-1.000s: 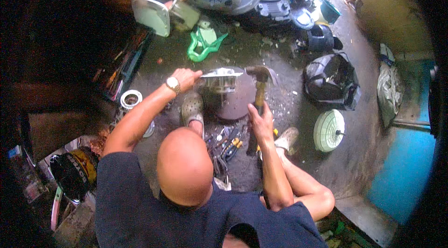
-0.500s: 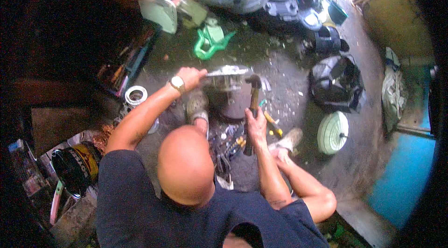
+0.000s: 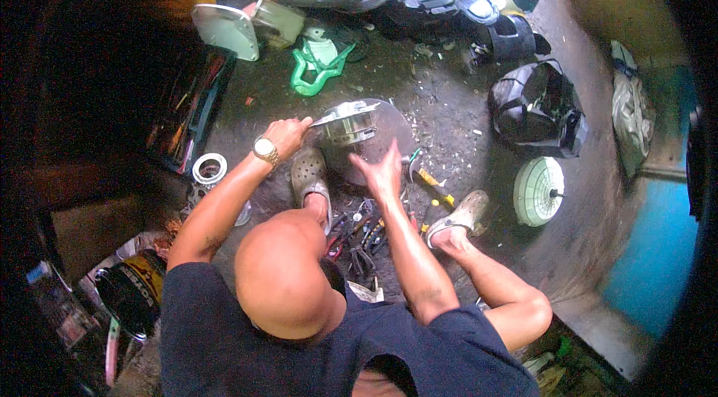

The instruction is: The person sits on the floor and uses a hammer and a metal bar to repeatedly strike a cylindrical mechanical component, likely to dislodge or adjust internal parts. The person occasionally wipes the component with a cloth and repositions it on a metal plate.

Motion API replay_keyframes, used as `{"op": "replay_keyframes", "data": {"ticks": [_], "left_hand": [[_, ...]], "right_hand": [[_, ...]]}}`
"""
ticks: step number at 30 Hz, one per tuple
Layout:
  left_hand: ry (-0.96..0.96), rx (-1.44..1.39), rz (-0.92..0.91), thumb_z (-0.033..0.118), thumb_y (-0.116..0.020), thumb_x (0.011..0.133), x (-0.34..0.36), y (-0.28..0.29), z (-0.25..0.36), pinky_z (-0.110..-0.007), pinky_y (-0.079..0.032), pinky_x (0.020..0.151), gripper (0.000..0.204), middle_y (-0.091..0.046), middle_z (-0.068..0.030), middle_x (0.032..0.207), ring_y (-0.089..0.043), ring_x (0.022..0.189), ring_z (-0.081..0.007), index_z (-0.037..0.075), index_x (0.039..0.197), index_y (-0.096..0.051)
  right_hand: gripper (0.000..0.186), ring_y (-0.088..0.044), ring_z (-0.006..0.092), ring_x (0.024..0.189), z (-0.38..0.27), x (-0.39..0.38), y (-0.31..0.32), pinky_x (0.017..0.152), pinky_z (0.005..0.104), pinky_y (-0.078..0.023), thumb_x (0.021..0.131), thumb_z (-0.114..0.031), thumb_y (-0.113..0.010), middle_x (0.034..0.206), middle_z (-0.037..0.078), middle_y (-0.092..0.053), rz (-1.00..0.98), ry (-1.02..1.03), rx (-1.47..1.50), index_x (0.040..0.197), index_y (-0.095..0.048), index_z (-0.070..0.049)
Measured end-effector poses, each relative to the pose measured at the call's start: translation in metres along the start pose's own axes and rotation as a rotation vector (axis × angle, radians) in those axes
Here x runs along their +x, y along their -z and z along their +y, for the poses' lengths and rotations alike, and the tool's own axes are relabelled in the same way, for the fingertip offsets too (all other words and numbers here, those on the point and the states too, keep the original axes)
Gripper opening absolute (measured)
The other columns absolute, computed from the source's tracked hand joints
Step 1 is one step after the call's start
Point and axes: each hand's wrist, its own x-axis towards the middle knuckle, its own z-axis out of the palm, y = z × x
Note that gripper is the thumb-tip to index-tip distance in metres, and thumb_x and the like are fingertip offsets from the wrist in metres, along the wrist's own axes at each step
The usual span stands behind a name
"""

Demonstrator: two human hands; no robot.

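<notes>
My left hand, with a watch at its wrist, grips the near left end of a silvery metal part. The part has a flat plate and a round, drum-like body. It rests on a dark round block between my feet. My right hand is held beside the block, fingers and thumb spread, with nothing in it. Close to that hand on the floor lies a hammer with a yellow and black handle. The hammer with the brown handle does not show clearly now.
Loose tools are heaped between my feet. Ahead lies a green plastic frame. A black bag and a pale round ribbed cover stand at right. At left are a white ring-shaped part and a long tool tray.
The brown-handled hammer has left my right hand, which is now spread beside the block. My left hand still grips the metal part. The whole view has shifted slightly.
</notes>
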Motion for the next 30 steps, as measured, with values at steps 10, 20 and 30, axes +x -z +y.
{"op": "replay_keyframes", "data": {"ticks": [10, 20, 30], "left_hand": [[0.065, 0.106, -0.149, 0.015, -0.051, 0.091, -0.020, 0.067, 0.042, -0.053, -0.053, 0.062, 0.014, -0.067, -0.0187, 0.078, -0.067, 0.072, -0.0397, 0.010, 0.104, -0.053], [0.151, -0.141, 0.468, 0.019, -0.054, 0.097, -0.051, 0.207, 0.091, -0.050, -0.044, 0.053, 0.014, -0.060, -0.0235, 0.070, -0.061, 0.064, -0.0427, 0.005, 0.099, -0.055], [0.904, -0.885, 0.117, 0.030, -0.043, 0.099, -0.234, -0.089, 0.051, -0.049, -0.047, 0.084, 0.032, -0.065, -0.0187, 0.106, -0.063, 0.097, -0.0359, 0.005, 0.111, -0.061]], "right_hand": [[0.119, -0.043, 0.0481, 0.129, -0.033, 0.036, -0.067, 0.106, 0.0484, -0.043, 0.059, -0.031, -0.092, 0.149, 0.030, -0.024, -0.025, -0.066, 0.144, 0.148, -0.020, -0.002], [0.125, -0.045, 0.0491, 0.127, 0.000, 0.023, -0.061, 0.107, 0.0477, -0.043, 0.059, -0.030, -0.092, 0.149, 0.025, -0.024, -0.015, 0.082, 0.057, 0.152, -0.013, -0.008], [0.089, -0.056, 0.0312, 0.117, -0.028, 0.008, -0.030, 0.106, 0.0418, -0.041, 0.073, -0.042, -0.083, 0.133, 0.017, -0.059, -0.319, -0.099, -0.006, 0.140, -0.044, 0.002]]}}
